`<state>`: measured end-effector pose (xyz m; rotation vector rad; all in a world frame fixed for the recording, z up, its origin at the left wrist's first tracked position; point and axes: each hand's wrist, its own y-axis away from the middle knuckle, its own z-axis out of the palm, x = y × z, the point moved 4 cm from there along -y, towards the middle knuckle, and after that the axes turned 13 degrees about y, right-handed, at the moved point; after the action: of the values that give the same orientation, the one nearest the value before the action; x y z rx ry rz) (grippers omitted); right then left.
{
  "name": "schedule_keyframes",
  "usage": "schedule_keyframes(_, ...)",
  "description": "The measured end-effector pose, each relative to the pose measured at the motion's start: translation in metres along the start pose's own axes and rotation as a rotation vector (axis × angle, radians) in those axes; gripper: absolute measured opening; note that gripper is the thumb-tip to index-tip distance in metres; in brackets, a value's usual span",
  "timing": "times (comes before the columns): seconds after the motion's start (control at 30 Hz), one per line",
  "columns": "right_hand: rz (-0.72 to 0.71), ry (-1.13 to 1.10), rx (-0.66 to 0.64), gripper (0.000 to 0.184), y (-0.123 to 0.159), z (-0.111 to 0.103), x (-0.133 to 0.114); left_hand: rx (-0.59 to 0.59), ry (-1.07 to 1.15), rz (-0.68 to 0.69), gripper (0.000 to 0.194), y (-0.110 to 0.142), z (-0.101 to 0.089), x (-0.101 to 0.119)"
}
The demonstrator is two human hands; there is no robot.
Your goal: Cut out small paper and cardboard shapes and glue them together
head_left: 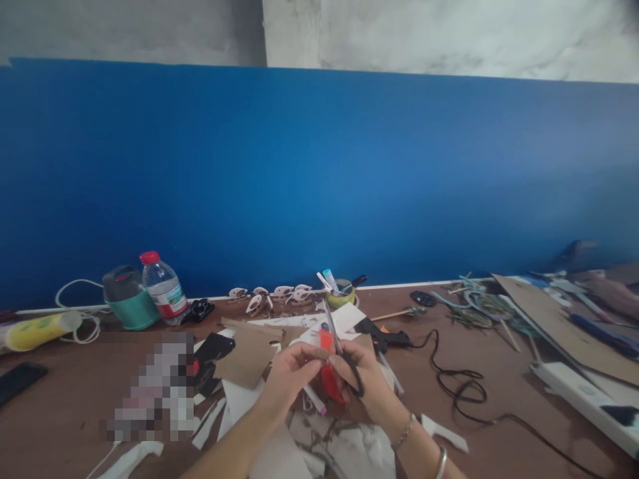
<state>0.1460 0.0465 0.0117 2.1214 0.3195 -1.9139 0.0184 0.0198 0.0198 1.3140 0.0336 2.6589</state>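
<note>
Over the middle of the cluttered table, my two hands are close together. My right hand [362, 372] is closed round a pair of scissors [330, 322], blades pointing up and away from me and dark handle loop round the fingers. My left hand [295, 369] pinches a small brownish piece [319, 354] between thumb and fingertips. A bright red piece [329, 382], like paper or thin sheet, shows between the hands; which fingers bear it I cannot tell. Below it are a pen with a pink tip [315, 400] and white paper scraps [269, 439].
Several small bird-like cutouts [283, 292] stand along the back edge. A yellow-green cup of pens [341, 296] and a black glue gun [387, 336] with a cord lie beyond my hands. Left are a water bottle [164, 293] and a phone [20, 382]; right, a white power strip [584, 402] and cardboard [559, 322].
</note>
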Motion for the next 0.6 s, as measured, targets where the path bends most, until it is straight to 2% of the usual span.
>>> schedule_keyframes(0.17,-0.027,0.058,-0.031,0.032,0.001,0.005,-0.002,0.107,-0.057,0.047,0.031,-0.001,-0.003,0.001)
schedule_keyframes(0.43,-0.075,0.206,-0.102,0.020,0.003,0.007,0.002,0.183,-0.108,0.170,0.024,0.000,-0.009,0.005)
schedule_keyframes(0.53,-0.187,0.346,-0.039,0.013,0.002,-0.001,0.000,0.186,-0.102,0.214,0.023,-0.001,-0.009,0.010)
schedule_keyframes(0.6,-0.266,0.536,0.029,0.018,0.004,-0.008,-0.004,0.190,-0.089,0.217,0.023,-0.001,-0.009,0.011)
